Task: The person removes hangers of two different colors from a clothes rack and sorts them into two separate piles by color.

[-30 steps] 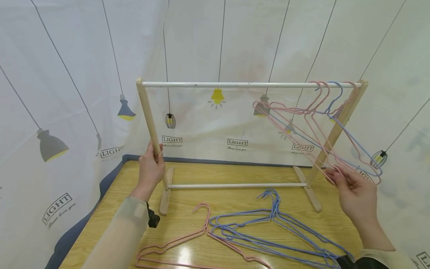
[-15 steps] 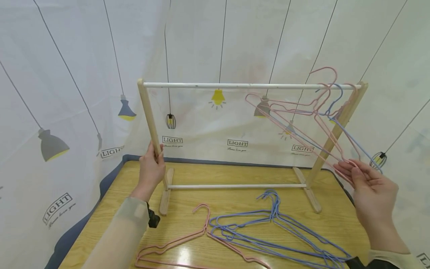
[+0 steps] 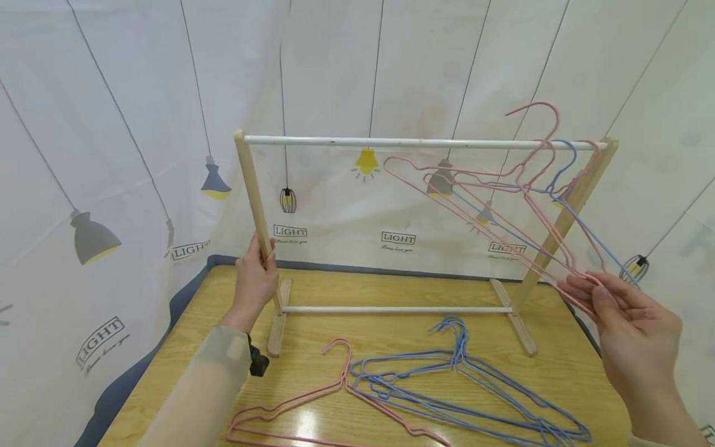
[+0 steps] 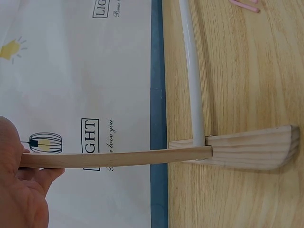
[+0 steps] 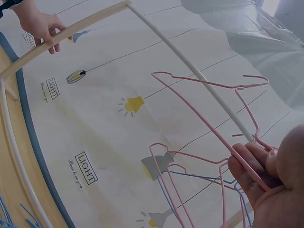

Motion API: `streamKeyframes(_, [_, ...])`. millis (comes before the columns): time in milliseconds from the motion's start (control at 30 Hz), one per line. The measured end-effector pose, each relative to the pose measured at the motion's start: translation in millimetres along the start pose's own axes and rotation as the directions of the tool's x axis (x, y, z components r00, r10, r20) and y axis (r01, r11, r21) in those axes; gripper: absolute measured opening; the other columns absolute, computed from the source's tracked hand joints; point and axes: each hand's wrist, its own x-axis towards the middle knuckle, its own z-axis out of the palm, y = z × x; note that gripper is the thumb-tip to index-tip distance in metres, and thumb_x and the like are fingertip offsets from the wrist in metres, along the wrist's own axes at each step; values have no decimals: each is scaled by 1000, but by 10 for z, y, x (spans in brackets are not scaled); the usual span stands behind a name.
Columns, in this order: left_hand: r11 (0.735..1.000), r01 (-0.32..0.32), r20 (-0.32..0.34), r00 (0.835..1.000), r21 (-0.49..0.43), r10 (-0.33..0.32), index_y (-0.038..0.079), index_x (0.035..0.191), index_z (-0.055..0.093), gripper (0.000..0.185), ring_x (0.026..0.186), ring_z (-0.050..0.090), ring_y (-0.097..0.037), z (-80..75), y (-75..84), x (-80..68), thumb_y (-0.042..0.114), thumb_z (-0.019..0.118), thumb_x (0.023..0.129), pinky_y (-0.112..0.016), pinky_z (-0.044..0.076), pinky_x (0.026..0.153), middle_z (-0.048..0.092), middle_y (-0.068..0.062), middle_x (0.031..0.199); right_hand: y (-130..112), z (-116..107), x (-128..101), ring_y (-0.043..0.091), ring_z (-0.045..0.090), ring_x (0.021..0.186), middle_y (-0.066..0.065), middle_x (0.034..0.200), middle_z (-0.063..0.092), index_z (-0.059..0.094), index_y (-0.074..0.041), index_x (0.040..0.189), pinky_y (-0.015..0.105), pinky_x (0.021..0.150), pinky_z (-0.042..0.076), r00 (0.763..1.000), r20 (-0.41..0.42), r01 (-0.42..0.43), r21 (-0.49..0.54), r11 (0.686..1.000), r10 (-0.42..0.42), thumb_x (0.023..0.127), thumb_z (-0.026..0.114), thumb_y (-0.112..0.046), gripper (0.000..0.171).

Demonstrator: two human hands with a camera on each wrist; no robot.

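Note:
My right hand (image 3: 639,332) pinches the lower right corner of a pink wire clothes hanger (image 3: 543,103). That hanger's hook stands above the white top rail (image 3: 391,143) of a wooden garment rack, apart from the hooks hanging there. In the right wrist view, the hanger (image 5: 202,117) stretches away from my curled fingers (image 5: 244,173). My left hand (image 3: 256,279) grips the rack's left post (image 3: 253,192); the left wrist view shows the same post (image 4: 118,159) between fingers and thumb. At the rail's right end hang a blue hanger (image 3: 575,155) and pink hangers, overlapping each other.
On the wooden table (image 3: 184,347) lie a pink hanger (image 3: 346,366) and a pile of blue hangers (image 3: 460,347), in front of the rack. The rack's feet (image 3: 519,329) and lower bar (image 3: 396,309) stand behind them. A lamp-printed curtain (image 3: 329,74) hangs behind.
My right hand has moved right and slightly down with the pink hanger. Its hook has risen off the rail and now stands above it. The left hand keeps its grip on the post.

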Motion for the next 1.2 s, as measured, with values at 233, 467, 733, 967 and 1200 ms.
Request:
streamKeyframes(233, [1000, 8, 3, 1000, 5, -8, 10, 157, 46, 51, 124, 66, -38, 9, 9, 2, 1, 56, 108, -52, 59, 93, 64, -17, 143, -36, -14, -121, 28, 77, 101, 21, 111, 77, 58, 22, 133, 38, 89, 56, 994, 109, -24, -37, 999, 28, 104, 55, 8, 32])
streamKeyframes(467, [1000, 4, 5, 1000, 0, -4, 10, 158, 45, 52, 126, 65, -37, 14, 16, 7, 1, 56, 108, -51, 59, 94, 64, -17, 143, 4, -78, -239, 30, 77, 101, 22, 115, 76, 59, 22, 130, 38, 89, 56, 965, 255, -51, -44, 998, 60, 106, 48, 14, 28])
streamKeyframes(733, [1000, -5, 3, 1000, 6, 5, 10, 157, 45, 50, 126, 65, -37, 11, -12, 6, 2, 55, 108, -52, 59, 94, 64, -19, 143, 117, -114, -415, 29, 76, 102, 22, 114, 76, 59, 22, 128, 36, 88, 58, 908, 396, -70, -172, 983, 134, 107, 45, 14, 26])
streamKeyframes(967, [1000, 4, 0, 1000, 0, -4, 10, 158, 45, 51, 127, 64, -37, 5, 9, 2, 1, 55, 108, -52, 58, 95, 64, -18, 143, 271, -130, -549, 30, 76, 104, 21, 115, 76, 56, 23, 131, 38, 91, 58, 839, 499, -130, -204, 970, 217, 109, 40, 13, 28])
streamKeyframes(1200, [1000, 3, 6, 1000, -3, -3, 10, 157, 46, 51, 126, 65, -38, 6, 3, 3, 1, 55, 108, -51, 58, 94, 64, -17, 144, 483, -93, -706, 27, 76, 105, 17, 118, 76, 57, 20, 133, 41, 91, 59, 795, 509, -219, -265, 939, 329, 111, 43, 6, 29])
